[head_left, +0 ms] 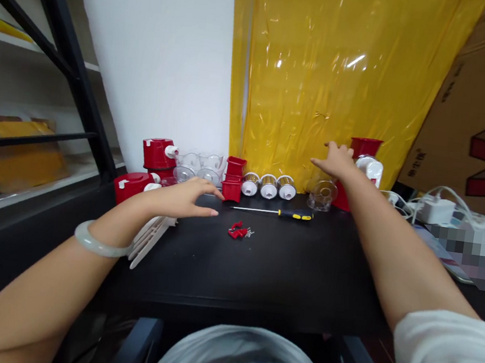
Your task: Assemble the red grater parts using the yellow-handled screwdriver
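My left hand (186, 199), fingers apart and holding nothing, hovers over the table's left part, near clear plastic cups (209, 168) and small red square containers (231, 187). My right hand (337, 160) reaches to the back right with fingers spread. Below it sits a clear plastic piece (321, 196), beside a red housing (366, 145) with a white part (370, 168). A screwdriver (295, 214) with a black and yellow handle lies crosswise in the middle. In front of it are small red parts (238, 231) and several screws (250, 234).
Red housings (156, 155) and white slatted pieces (152, 241) are at the left. Three white-ended cylinders (268, 187) lie along the back. White chargers with cables (437, 211) sit at the right, by a cardboard box (483, 118). A dark shelf frame (64, 45) stands left.
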Demonstrator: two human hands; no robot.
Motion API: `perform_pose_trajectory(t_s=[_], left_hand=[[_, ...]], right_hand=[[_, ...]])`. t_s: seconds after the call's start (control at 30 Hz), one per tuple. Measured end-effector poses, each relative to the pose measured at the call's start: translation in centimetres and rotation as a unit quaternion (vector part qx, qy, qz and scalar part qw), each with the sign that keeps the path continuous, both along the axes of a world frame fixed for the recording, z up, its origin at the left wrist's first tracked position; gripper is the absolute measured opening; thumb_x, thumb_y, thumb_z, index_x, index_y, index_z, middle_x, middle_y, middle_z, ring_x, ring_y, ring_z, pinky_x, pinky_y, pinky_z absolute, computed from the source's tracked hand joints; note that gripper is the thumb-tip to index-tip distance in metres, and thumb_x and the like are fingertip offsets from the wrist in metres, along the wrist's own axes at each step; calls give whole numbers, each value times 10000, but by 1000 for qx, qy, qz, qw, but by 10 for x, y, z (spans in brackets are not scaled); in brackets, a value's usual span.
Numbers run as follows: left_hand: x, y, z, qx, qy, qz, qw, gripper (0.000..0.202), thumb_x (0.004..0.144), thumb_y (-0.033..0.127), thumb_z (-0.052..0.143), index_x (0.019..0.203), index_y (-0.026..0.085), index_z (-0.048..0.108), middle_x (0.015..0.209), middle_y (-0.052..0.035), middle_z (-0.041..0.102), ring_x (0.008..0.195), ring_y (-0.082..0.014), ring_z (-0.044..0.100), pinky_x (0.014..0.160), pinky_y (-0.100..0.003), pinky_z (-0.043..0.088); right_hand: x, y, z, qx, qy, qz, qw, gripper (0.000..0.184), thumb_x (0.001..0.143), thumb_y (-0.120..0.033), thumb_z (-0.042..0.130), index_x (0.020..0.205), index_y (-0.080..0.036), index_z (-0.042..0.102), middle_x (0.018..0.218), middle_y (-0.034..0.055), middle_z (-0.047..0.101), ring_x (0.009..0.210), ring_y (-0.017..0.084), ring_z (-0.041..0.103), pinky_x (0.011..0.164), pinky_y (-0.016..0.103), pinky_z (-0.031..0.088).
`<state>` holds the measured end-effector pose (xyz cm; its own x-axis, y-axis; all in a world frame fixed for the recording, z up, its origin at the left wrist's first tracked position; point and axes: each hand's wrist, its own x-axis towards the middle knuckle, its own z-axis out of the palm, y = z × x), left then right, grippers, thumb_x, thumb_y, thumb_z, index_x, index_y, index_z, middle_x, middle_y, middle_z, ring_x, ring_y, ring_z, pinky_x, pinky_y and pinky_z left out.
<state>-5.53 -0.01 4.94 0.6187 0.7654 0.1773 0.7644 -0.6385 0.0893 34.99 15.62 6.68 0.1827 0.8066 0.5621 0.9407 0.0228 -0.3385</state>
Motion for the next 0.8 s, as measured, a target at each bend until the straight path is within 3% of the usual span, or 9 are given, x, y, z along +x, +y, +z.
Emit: perform_pose_trajectory(t_s=[0.2, 0.43, 0.53, 0.67, 0.8], left_hand=[[-6, 7, -3, 36, -5, 6, 999, 458, 895, 547, 615, 1212, 221, 676, 1249, -108, 677, 1199, -289, 587, 1036, -431, 447], [-12, 14, -5, 55, 5, 26, 998, 482, 899, 561, 586, 1205, 200, 678, 1216, -121, 676, 1178, -301, 586, 1032, -442, 448], [-11, 15, -5, 52, 8, 31, 998, 482, 909, 561, 568, 1206, 196, 673, 1221, -121, 672, 1177, -302, 581, 1037, -443, 443], [-9, 14, -6, 55, 7, 32, 998, 472, 916, 557, 561, 1206, 200, 667, 1223, -113, 671, 1175, -299, 588, 1053, -452, 433], [-7, 13, -5, 64, -15, 12, 998, 472, 918, 549, 572, 1238, 209, 647, 1237, -106, 668, 1194, -292, 586, 1049, -442, 446]], right_hand=[[12, 9, -14, -42, 70, 20, 996, 810, 736, -448, 827, 1395, -85, 526, 1340, 252, 614, 1252, 363, 598, 1030, 420, 464], [22, 16, -20, -22, 92, 24, 995, 544, 721, -320, 819, 1202, -135, 646, 1165, 170, 711, 1115, 313, 677, 960, 398, 516], [25, 11, -8, -3, 91, 25, 995, 465, 732, -309, 802, 1145, -135, 678, 1117, 160, 719, 1088, 318, 685, 958, 423, 522], [22, -9, 21, 80, 103, 43, 990, 453, 705, -321, 819, 1095, -129, 692, 1109, 172, 708, 1071, 334, 681, 969, 485, 520], [5, -36, 48, 165, 145, 172, 960, 447, 715, -363, 812, 1094, -169, 677, 1104, 136, 699, 1050, 303, 677, 948, 501, 535]])
